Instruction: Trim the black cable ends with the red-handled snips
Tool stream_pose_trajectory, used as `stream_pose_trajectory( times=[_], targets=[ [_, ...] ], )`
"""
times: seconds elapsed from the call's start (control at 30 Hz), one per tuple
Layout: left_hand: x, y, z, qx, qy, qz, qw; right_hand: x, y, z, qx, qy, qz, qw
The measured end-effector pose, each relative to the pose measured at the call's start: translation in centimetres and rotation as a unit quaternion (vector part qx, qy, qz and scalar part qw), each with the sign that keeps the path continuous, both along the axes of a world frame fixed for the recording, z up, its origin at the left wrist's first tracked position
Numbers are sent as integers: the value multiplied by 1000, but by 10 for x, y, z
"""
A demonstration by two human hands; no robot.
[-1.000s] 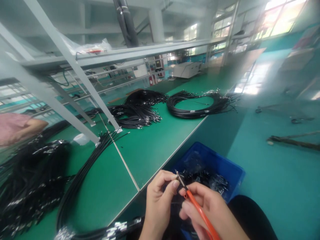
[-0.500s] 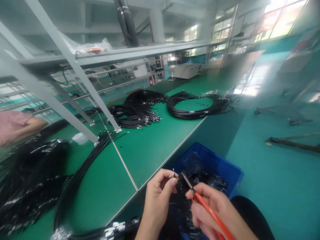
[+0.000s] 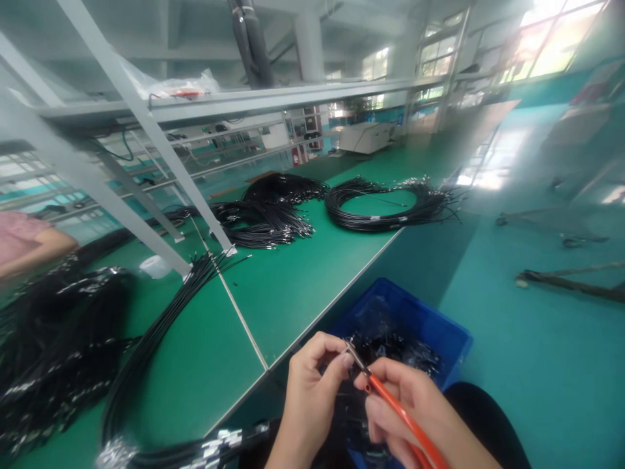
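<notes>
While the left hand, in the lower middle of the frame, pinches something too small to make out between thumb and forefinger, the right hand curls round the orange handle of a tool, whose metal tip reaches the left fingertips. Beneath them, a blue bin holds dark pieces. At lower left, a cable bundle curves over the green bench, near a black heap. Beyond these lies a white roll; a co-worker's arm shows at the left edge. Around the centre sit two cable piles, with a coil to their right. Farther back stands a white box; windows glare at upper right.
</notes>
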State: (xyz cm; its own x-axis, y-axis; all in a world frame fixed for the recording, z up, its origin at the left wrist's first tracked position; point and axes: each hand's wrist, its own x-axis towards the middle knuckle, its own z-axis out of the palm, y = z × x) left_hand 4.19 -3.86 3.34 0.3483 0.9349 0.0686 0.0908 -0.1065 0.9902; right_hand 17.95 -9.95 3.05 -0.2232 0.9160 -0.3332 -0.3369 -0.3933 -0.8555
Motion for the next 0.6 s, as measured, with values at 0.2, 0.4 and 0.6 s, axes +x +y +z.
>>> stream_pose_trajectory(
  times=[0.2,0.4,0.6],
  targets=[
    [1,2,-3,19,14,-1,1000,-1,1,1,-13,-56,-3,998],
    [1,3,-5,39,58,23,997,-5,-7,-11,47,-172,-123,976],
    [3,-3,-1,60,93,19,994,-14,8,-2,128,-172,-351,912]
  ],
)
